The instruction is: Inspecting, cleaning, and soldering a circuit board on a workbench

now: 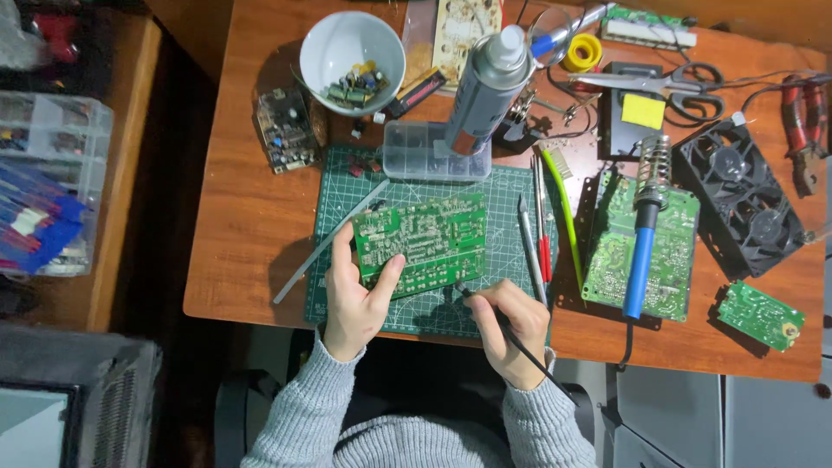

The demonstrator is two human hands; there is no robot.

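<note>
The green circuit board [422, 243] lies solder side up on the green cutting mat [511, 186], near the mat's front edge, and work on it appears to be under way rather than finished. The left hand [357, 299] clamps the board's left front corner, thumb on top and fingers curled around the edge. The right hand [511, 325] is closed in a pen grip on a thin black tool [520, 347], whose tip meets the board's front right edge. Which joints are already worked cannot be determined. The blue-handled soldering iron [643, 230] rests in its coil stand, right of the mat, on a second green board [641, 247]. Behind the mat, a white bowl [334, 39] holds a small heap of loose electronic components [355, 85]. A clear compartment box [425, 152] sits at the mat's rear edge; its contents are not discernible.
</note>
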